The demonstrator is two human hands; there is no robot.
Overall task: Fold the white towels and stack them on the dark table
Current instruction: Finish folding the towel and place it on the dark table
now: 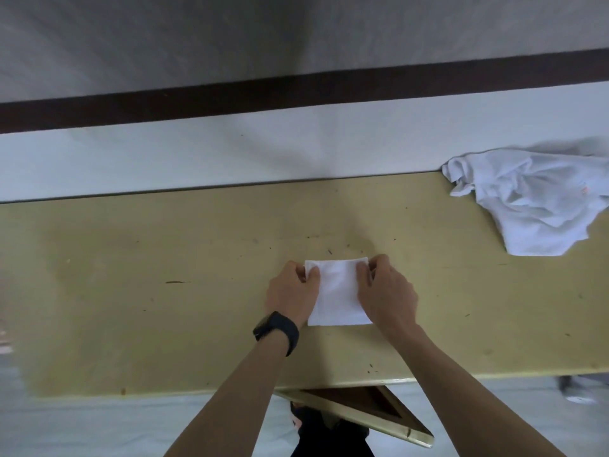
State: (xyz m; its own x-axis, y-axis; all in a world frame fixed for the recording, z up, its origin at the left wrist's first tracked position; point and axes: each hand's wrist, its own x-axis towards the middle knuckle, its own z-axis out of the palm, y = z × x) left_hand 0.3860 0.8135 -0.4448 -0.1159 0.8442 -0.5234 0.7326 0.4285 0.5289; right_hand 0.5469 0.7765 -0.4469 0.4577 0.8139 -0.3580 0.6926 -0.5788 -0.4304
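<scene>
A small folded white towel (pixel 337 293) lies flat on the yellowish table (pixel 164 275), near its front edge at the middle. My left hand (pixel 290 293) pinches the towel's far left corner, thumb on top. My right hand (pixel 385 291) pinches its far right corner the same way. A black watch sits on my left wrist. At the table's far right, a heap of crumpled white towels (pixel 534 206) rests partly over the back edge.
A light floor with a dark brown stripe (pixel 296 90) runs beyond the table. A wooden frame piece (pixel 369 412) juts out under the table's front edge, by my legs. The table's left half is bare wood with small marks.
</scene>
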